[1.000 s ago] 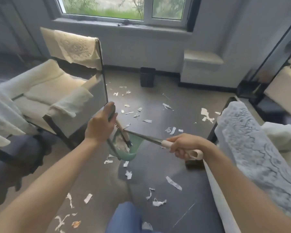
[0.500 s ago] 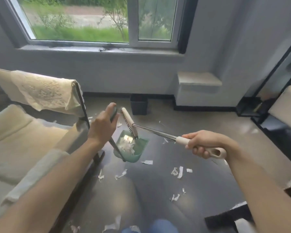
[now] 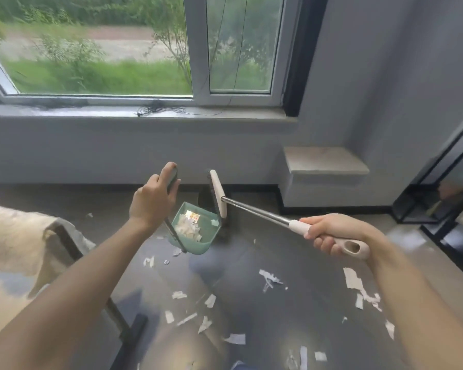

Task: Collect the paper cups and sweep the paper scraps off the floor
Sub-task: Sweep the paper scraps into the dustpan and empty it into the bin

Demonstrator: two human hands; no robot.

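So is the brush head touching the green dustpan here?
Cannot tell. In the head view the brush head overlaps the dustpan rim at its lower end, hiding any gap.

Soft daylight enters through the large white-framed window at the top, leaving the grey room moderately bright and cool in tone. The glossy dark grey floor carries pale reflected glare and soft, diffuse shadows. A small bright glint sits inside the teal plastic dustpan. Motion blur smears the greenery outside and the frame's right edge. Wide-angle distortion bends the long grey windowsill and stretches both forearms near the bottom corners.
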